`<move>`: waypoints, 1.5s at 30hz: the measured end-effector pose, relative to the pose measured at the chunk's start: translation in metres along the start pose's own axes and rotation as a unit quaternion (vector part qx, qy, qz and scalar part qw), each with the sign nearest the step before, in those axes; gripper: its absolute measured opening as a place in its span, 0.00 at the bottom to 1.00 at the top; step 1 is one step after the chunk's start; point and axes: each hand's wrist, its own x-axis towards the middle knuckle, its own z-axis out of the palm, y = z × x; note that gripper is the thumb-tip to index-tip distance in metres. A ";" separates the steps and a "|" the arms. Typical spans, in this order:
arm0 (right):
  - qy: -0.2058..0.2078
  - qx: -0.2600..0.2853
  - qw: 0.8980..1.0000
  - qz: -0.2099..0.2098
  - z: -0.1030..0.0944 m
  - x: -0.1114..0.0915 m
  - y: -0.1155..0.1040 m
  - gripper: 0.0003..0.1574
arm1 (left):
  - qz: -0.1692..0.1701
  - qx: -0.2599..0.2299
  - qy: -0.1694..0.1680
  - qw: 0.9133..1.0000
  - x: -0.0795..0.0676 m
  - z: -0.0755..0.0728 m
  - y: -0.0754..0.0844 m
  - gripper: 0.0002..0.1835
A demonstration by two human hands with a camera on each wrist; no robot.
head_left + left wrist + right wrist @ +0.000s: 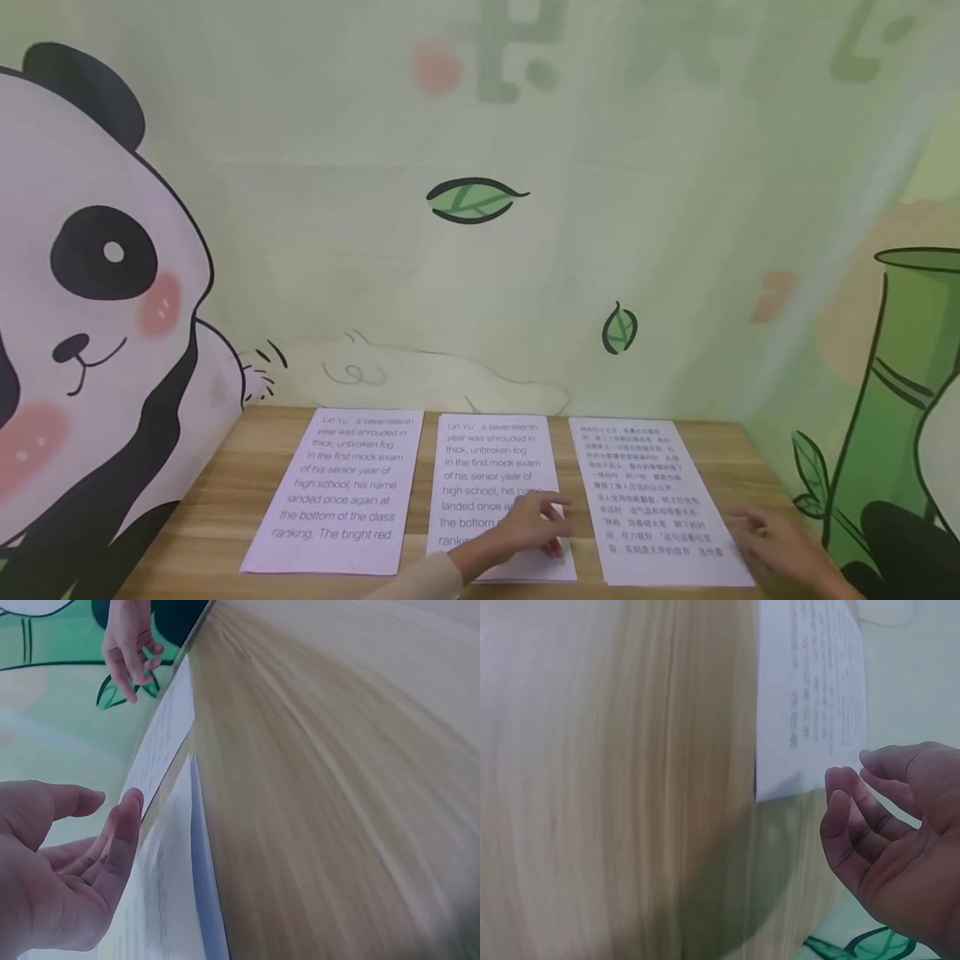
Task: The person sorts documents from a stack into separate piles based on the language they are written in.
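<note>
My left hand [531, 527] hovers over the lower right part of the middle printed sheet [483, 462], covering some of its English words. In the left wrist view this hand [67, 881] has its thumb and fingers apart, with nothing between them. The near edge of the middle paper [176, 877] shows more than one layer there. Close by the right edge of the right sheet [637, 500], which bears Chinese text, is my right hand [776, 546]. Its fingers [841, 814] are loosely bent and hold nothing, near the corner of that paper [802, 712].
A third sheet [337, 492] with large English print lies on the left of the wooden table [202, 533]. Behind the table hangs a pale green backdrop [337, 250] painted with a panda [97, 275], leaves and bamboo [900, 367].
</note>
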 end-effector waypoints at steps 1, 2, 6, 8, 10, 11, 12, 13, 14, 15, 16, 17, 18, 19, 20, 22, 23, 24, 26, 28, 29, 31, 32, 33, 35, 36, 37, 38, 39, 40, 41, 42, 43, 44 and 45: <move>0.000 0.007 1.000 -0.003 0.001 0.001 -0.003 0.28 | 0.002 0.006 0.005 1.000 -0.003 -0.006 0.000 0.25; 0.002 0.013 1.000 -0.005 0.002 0.001 -0.006 0.27 | 0.003 0.010 0.010 1.000 -0.007 -0.012 0.000 0.25; 0.003 0.030 0.999 -0.017 0.007 -0.002 -0.022 0.26 | 0.001 0.020 0.026 0.999 -0.025 -0.039 -0.003 0.23; 0.000 0.034 0.999 -0.017 0.010 -0.004 -0.031 0.26 | -0.002 0.030 0.034 0.999 -0.032 -0.053 -0.005 0.22; -0.006 0.045 0.999 -0.020 0.014 -0.004 -0.040 0.26 | -0.006 0.040 0.041 0.998 -0.039 -0.067 -0.009 0.22; -0.008 0.052 0.998 -0.022 0.017 -0.003 -0.043 0.26 | -0.007 0.047 0.043 0.998 -0.042 -0.074 -0.011 0.21; -0.013 0.059 0.998 -0.027 0.021 -0.002 -0.046 0.26 | -0.008 0.055 0.047 0.997 -0.044 -0.080 -0.013 0.21; -0.018 0.066 0.997 -0.032 0.024 0.000 -0.049 0.26 | -0.007 0.062 0.050 0.997 -0.047 -0.087 -0.015 0.21; -0.022 0.071 0.996 -0.043 0.028 0.001 -0.052 0.25 | -0.009 0.066 0.053 0.996 -0.050 -0.094 -0.017 0.21; -0.029 0.080 0.995 -0.060 0.032 0.003 -0.055 0.25 | -0.012 0.067 0.055 0.996 -0.052 -0.100 -0.018 0.21; -0.035 0.086 0.993 -0.079 0.036 0.005 -0.059 0.25 | -0.013 0.067 0.058 0.996 -0.055 -0.107 -0.020 0.21; -0.043 0.094 0.990 -0.099 0.040 0.007 -0.062 0.25 | -0.015 0.068 0.061 0.996 -0.058 -0.113 -0.021 0.21; -0.053 0.102 0.986 -0.118 0.045 0.009 -0.066 0.25 | -0.017 0.070 0.065 0.995 -0.061 -0.118 -0.022 0.21; -0.059 0.108 0.983 -0.137 0.049 0.011 -0.069 0.24 | -0.021 0.071 0.070 0.995 -0.065 -0.123 -0.023 0.22; -0.068 0.116 0.979 -0.156 0.054 0.012 -0.073 0.24 | -0.026 0.074 0.076 0.994 -0.068 -0.128 -0.024 0.22; -0.088 0.128 0.972 -0.177 0.063 0.014 -0.081 0.24 | -0.035 0.084 0.086 0.992 -0.075 -0.135 -0.025 0.23; -0.098 0.132 0.969 -0.185 0.068 0.014 -0.084 0.25 | -0.041 0.089 0.092 0.991 -0.078 -0.138 -0.026 0.23; -0.106 0.135 0.967 -0.189 0.072 0.015 -0.088 0.25 | -0.048 0.093 0.097 0.990 -0.082 -0.141 -0.027 0.23; -0.120 0.138 0.964 -0.192 0.081 0.015 -0.095 0.25 | -0.057 0.097 0.105 0.988 -0.088 -0.145 -0.028 0.23; -0.132 0.139 0.962 -0.193 0.087 0.016 -0.102 0.25 | -0.060 0.097 0.109 0.987 -0.093 -0.149 -0.029 0.23; -0.136 0.137 0.962 -0.194 0.090 0.016 -0.105 0.25 | -0.060 0.097 0.110 0.987 -0.096 -0.151 -0.029 0.23; -0.148 0.140 0.959 -0.197 0.094 0.015 -0.109 0.27 | -0.059 0.100 0.111 0.987 -0.099 -0.153 -0.031 0.23; -0.155 0.141 0.957 -0.200 0.096 0.015 -0.111 0.27 | -0.058 0.105 0.112 0.986 -0.101 -0.154 -0.032 0.23; -0.161 0.141 0.956 -0.202 0.099 0.015 -0.112 0.28 | -0.059 0.111 0.112 0.986 -0.102 -0.154 -0.033 0.23; -0.175 0.146 0.951 -0.208 0.103 0.015 -0.115 0.30 | -0.063 0.129 0.111 0.983 -0.103 -0.155 -0.035 0.24; -0.182 0.152 0.949 -0.209 0.104 0.014 -0.117 0.31 | -0.066 0.137 0.111 0.982 -0.104 -0.155 -0.036 0.24; -0.186 0.153 0.947 -0.214 0.106 0.014 -0.118 0.31 | -0.072 0.144 0.110 0.981 -0.104 -0.155 -0.037 0.25; -0.189 0.155 0.944 -0.221 0.108 0.014 -0.119 0.31 | -0.076 0.151 0.108 0.980 -0.104 -0.155 -0.038 0.25; -0.193 0.158 0.943 -0.222 0.110 0.014 -0.121 0.32 | -0.081 0.155 0.105 0.979 -0.104 -0.156 -0.038 0.26; -0.199 0.163 0.941 -0.221 0.112 0.013 -0.123 0.32 | -0.083 0.154 0.100 0.979 -0.104 -0.155 -0.038 0.26; -0.204 0.168 0.939 -0.218 0.114 0.013 -0.125 0.32 | -0.085 0.152 0.096 0.980 -0.104 -0.155 -0.038 0.26; -0.210 0.170 0.939 -0.215 0.116 0.012 -0.127 0.32 | -0.084 0.148 0.092 0.981 -0.104 -0.155 -0.037 0.26; -0.214 0.170 0.938 -0.211 0.118 0.012 -0.129 0.32 | -0.082 0.145 0.088 0.982 -0.105 -0.154 -0.037 0.25; -0.219 0.173 0.939 -0.202 0.119 0.011 -0.131 0.32 | -0.077 0.143 0.084 0.983 -0.105 -0.154 -0.036 0.24; -0.224 0.172 0.940 -0.191 0.121 0.010 -0.133 0.32 | -0.073 0.138 0.079 0.984 -0.105 -0.153 -0.036 0.24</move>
